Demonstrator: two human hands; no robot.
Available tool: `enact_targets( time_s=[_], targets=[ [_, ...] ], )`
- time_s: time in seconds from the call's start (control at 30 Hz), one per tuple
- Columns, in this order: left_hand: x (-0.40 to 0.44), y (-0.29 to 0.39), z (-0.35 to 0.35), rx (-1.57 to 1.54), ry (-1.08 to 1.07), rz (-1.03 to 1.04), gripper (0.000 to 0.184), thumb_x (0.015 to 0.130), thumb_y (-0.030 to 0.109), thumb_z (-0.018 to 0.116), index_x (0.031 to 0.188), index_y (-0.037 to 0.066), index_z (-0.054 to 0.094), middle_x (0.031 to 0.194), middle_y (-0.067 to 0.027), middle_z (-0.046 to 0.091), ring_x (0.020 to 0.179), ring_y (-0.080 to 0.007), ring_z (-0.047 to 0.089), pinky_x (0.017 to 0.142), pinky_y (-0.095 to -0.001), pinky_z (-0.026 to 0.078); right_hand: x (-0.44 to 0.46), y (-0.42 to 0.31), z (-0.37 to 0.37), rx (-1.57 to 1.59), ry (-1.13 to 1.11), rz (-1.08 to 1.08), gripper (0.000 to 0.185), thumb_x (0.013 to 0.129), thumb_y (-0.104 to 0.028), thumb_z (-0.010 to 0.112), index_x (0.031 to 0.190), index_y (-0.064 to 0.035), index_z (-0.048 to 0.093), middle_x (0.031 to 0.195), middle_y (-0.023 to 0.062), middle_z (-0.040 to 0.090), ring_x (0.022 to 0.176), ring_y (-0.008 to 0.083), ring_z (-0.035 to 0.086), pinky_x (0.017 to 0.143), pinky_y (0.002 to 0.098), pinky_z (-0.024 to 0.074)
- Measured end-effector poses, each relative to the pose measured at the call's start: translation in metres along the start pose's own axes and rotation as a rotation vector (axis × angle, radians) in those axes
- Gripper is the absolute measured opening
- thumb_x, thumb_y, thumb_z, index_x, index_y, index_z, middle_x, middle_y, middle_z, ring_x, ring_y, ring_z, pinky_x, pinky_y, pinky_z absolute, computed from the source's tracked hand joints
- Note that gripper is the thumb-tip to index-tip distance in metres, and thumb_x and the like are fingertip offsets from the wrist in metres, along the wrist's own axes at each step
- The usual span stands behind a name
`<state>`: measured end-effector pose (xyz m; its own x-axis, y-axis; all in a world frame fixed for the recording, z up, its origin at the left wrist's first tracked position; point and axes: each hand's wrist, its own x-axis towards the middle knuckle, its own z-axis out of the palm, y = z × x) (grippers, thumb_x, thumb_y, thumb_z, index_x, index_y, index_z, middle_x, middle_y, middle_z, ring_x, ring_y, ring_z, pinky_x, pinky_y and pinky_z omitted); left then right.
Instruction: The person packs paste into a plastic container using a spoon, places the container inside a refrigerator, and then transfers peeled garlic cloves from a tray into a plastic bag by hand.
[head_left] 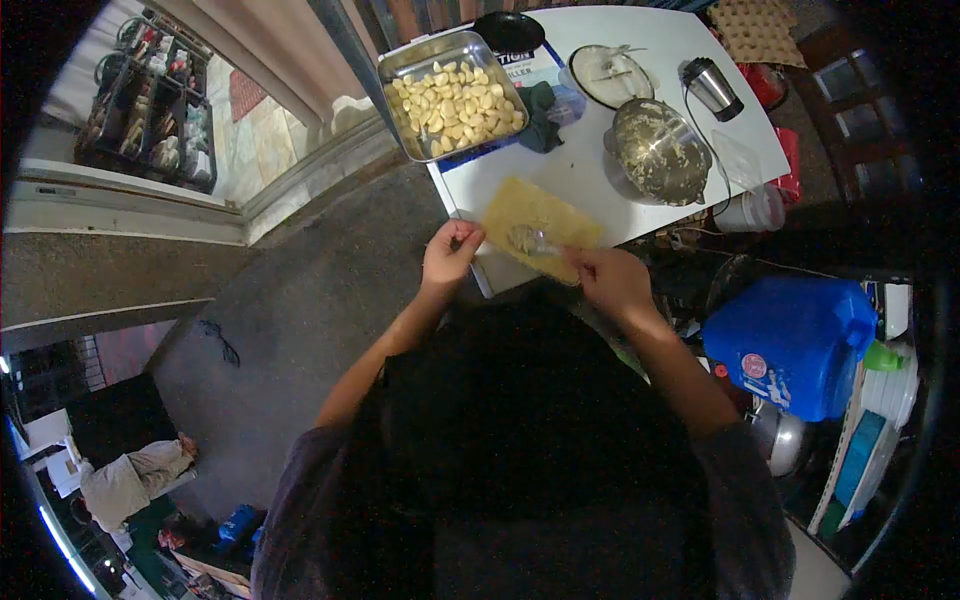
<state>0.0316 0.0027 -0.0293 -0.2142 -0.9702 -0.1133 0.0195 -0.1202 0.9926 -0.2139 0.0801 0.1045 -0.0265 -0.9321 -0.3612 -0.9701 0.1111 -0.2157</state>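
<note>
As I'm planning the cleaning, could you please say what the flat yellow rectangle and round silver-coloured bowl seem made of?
The flat yellow rectangle: matte, possibly plastic or wood; its even, dull colour leaves that open.
The round silver-coloured bowl: likely stainless steel, fairly shiny, judging by its grey reflections.

1 L hand [452, 255], 1 R hand [614, 284], 1 yel. sheet [520, 203]. 1 tabletop [672, 45] w/ 1 rect. tray [425, 60], 1 metal bowl [626, 176], 1 tumbler [712, 88]. Pale pcs [455, 110] too many to count.
</note>
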Motion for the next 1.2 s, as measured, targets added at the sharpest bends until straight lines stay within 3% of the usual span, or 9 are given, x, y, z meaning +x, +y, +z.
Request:
enact_targets(
  time_s=[0.2, 0.4, 0.6, 0.7, 0.83, 0.93, 1.03, 1.13, 1.2],
  targets=[
    [-0.002, 0.004, 0.000, -0.006, -0.001, -0.016, 0.012, 0.091, 0.015, 0.068, 0.090, 0.005, 0.061, 0.073, 0.0020, 0.059, 0.064, -0.0061, 0.052, 0.058, -0.0229, 0.043, -0.008, 0.030, -0.017, 0.065, 0.323, -0.086, 0.030, 0.092, -0.031, 0.050, 0.115, -0.0258, 0.069, 0.092, 0.0149, 0.069, 0.087, 0.0348, 0.066, 0.074, 0.0469, 0.0531],
    [-0.001, 0.000, -0.002, 0.100, 0.022, 0.019, 0.020, 0.089, 0.016, 0.070, 0.077, 0.004, 0.061, 0.067, 0.0010, 0.060, 0.060, -0.0068, 0.053, 0.057, -0.0229, 0.044, 0.008, -0.025, -0.009, 0.001, 0.159, -0.214, 0.030, 0.090, -0.027, 0.051, 0.114, -0.0239, 0.069, 0.089, 0.0118, 0.068, 0.084, 0.0327, 0.066, 0.073, 0.0460, 0.0524],
    [-0.008, 0.015, 0.001, 0.024, 0.013, -0.122, 0.018, 0.088, 0.015, 0.071, 0.076, 0.004, 0.061, 0.066, 0.0016, 0.059, 0.058, -0.0066, 0.051, 0.055, -0.0230, 0.041, 0.015, -0.007, -0.008, 0.125, 0.425, -0.187, 0.027, 0.087, -0.025, 0.055, 0.110, -0.0250, 0.070, 0.084, 0.0093, 0.065, 0.081, 0.0312, 0.065, 0.071, 0.0454, 0.0519],
    [-0.014, 0.015, -0.002, 0.072, -0.041, -0.141, 0.017, 0.087, 0.014, 0.071, 0.078, 0.004, 0.062, 0.066, 0.0020, 0.058, 0.061, -0.0060, 0.051, 0.056, -0.0223, 0.041, 0.000, -0.013, -0.004, -0.036, 0.226, -0.261, 0.028, 0.086, -0.022, 0.057, 0.111, -0.0251, 0.070, 0.085, 0.0084, 0.065, 0.081, 0.0298, 0.065, 0.070, 0.0427, 0.0523],
    [-0.027, 0.025, -0.003, 0.050, -0.119, -0.265, 0.016, 0.087, 0.016, 0.071, 0.081, 0.004, 0.063, 0.068, 0.0036, 0.057, 0.065, -0.0044, 0.051, 0.060, -0.0210, 0.041, 0.007, 0.019, -0.032, 0.052, 0.566, -0.145, 0.020, 0.088, -0.023, 0.060, 0.103, -0.0207, 0.074, 0.076, 0.0121, 0.064, 0.070, 0.0318, 0.063, 0.061, 0.0421, 0.0493],
    [-0.025, 0.032, -0.012, 0.114, -0.160, -0.319, 0.030, 0.080, 0.021, 0.078, 0.098, 0.003, 0.062, 0.087, -0.0042, 0.062, 0.076, -0.0117, 0.056, 0.069, -0.0273, 0.047, 0.000, 0.050, -0.097, 0.008, 0.561, 0.080, 0.021, 0.087, -0.018, 0.061, 0.104, -0.0182, 0.073, 0.087, 0.0138, 0.068, 0.074, 0.0337, 0.065, 0.065, 0.0399, 0.0515],
    [-0.018, 0.070, -0.013, 0.723, -0.087, 0.175, 0.074, 0.066, 0.028, 0.086, 0.126, 0.004, 0.051, 0.123, -0.0175, 0.054, 0.106, -0.0282, 0.057, 0.090, -0.0394, 0.047, 0.015, 0.090, -0.124, -0.110, 0.569, 0.207, 0.022, 0.086, -0.023, 0.061, 0.104, -0.0199, 0.074, 0.095, 0.0130, 0.070, 0.084, 0.0334, 0.067, 0.072, 0.0417, 0.0537],
    [-0.004, 0.118, 0.009, 0.892, -0.351, 0.456, 0.110, 0.053, 0.032, 0.090, 0.145, 0.011, 0.034, 0.147, -0.0218, 0.031, 0.135, -0.0396, 0.034, 0.109, -0.0511, 0.033, 0.050, 0.124, -0.107, -0.209, 0.453, 0.183, 0.024, 0.085, -0.022, 0.060, 0.103, -0.0209, 0.074, 0.094, 0.0121, 0.071, 0.086, 0.0332, 0.067, 0.076, 0.0434, 0.0538],
    [0.000, 0.142, 0.033, 1.042, -0.465, 0.504, 0.112, 0.053, 0.030, 0.089, 0.147, 0.012, 0.032, 0.149, -0.0196, 0.031, 0.138, -0.0411, 0.030, 0.112, -0.0546, 0.028, 0.080, 0.141, -0.091, -0.311, 0.335, 0.155, 0.024, 0.082, -0.016, 0.055, 0.095, -0.0170, 0.075, 0.090, 0.0149, 0.070, 0.089, 0.0341, 0.067, 0.078, 0.0461, 0.0522]
  ],
)
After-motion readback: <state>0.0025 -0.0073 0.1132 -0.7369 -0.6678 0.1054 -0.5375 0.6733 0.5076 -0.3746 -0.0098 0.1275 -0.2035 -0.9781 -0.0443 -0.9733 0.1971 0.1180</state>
